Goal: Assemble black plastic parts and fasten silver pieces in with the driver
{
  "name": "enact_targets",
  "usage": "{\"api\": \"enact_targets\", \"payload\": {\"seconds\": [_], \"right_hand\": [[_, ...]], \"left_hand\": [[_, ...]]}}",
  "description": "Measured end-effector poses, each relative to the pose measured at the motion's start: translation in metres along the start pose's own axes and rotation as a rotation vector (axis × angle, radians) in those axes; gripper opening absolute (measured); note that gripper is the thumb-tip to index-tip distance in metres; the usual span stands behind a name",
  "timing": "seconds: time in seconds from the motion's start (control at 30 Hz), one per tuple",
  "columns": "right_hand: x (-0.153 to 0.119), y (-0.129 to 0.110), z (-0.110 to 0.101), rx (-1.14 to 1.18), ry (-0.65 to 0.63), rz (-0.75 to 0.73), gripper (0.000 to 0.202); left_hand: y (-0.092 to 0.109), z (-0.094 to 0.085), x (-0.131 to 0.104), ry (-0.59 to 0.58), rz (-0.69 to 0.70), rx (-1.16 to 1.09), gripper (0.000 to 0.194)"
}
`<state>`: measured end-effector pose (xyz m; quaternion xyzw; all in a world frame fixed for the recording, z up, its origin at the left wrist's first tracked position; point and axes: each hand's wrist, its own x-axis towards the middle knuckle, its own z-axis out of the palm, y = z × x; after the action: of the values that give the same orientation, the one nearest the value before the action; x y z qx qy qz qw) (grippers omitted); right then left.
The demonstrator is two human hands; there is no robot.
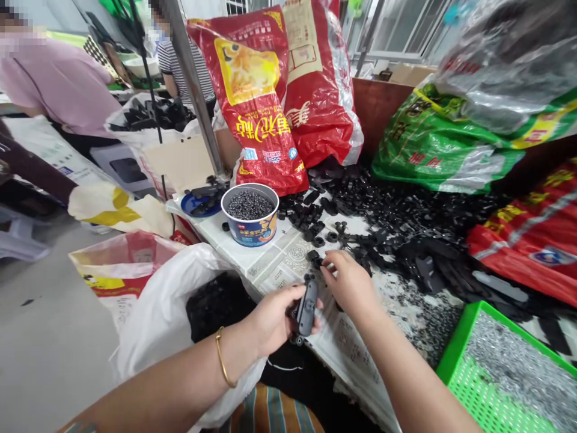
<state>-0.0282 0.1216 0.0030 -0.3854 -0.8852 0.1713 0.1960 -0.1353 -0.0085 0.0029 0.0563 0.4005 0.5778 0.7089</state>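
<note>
A black plastic part with small round pieces at its ends (307,310) is held in my left hand (274,319), above the table's near edge. The fingers wrap around it from below and the thumb lies at its upper left. Just to the right, my right hand (349,279) reaches over the table (274,264), its thumb and forefinger closed near a small black piece (314,258) at the edge of the scattered parts. Beyond my hands stands a paper tub (252,231) filled with small shiny dark pieces.
Loose black parts (396,210) cover the table's back and right. Red bags (270,108), a green bag (446,144) and a green basket of small clear pieces (473,355) surround them. An open white sack (153,319) stands at the left. Two people are at the upper left.
</note>
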Motion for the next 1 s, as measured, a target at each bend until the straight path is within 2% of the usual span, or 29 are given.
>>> {"api": "enact_targets", "payload": {"seconds": [0.07,0.17,0.23,0.3,0.37,0.4,0.67,0.73,0.83,1.0], "right_hand": [[0.007,-0.001,0.007,-0.006,-0.031,0.002,0.01],[-0.004,-0.003,0.003,-0.005,-0.034,0.051,0.006],[-0.022,-0.005,-0.005,0.12,-0.017,0.109,0.018],[-0.042,-0.008,-0.012,0.382,-0.029,0.152,0.032],[-0.061,-0.011,-0.016,0.561,-0.055,0.15,0.037],[-0.067,-0.012,-0.017,0.57,-0.058,0.132,0.035],[-0.087,-0.011,-0.024,0.003,0.147,-0.163,0.029],[-0.091,-0.011,-0.027,-0.026,0.138,-0.193,0.033],[-0.097,-0.006,-0.034,-0.034,0.042,-0.263,0.04],[-0.103,0.008,-0.039,-0.111,0.051,-0.298,0.03]], "left_hand": [[0.005,-0.002,0.002,0.02,0.008,-0.045,0.016],[0.007,-0.004,0.005,0.03,0.005,-0.106,0.017],[0.006,-0.002,0.008,0.029,0.006,-0.14,0.016],[0.003,0.0,0.01,0.019,0.019,-0.162,0.013],[0.0,0.003,0.011,-0.007,0.045,-0.147,0.012],[-0.002,0.004,0.011,-0.026,0.06,-0.126,0.012],[-0.014,0.013,0.004,-0.122,0.109,0.085,0.027],[-0.017,0.014,0.003,-0.106,0.097,0.084,0.026],[-0.019,0.017,0.004,-0.096,0.057,0.096,0.027],[-0.023,0.025,0.002,-0.074,0.018,0.159,0.023]]}}
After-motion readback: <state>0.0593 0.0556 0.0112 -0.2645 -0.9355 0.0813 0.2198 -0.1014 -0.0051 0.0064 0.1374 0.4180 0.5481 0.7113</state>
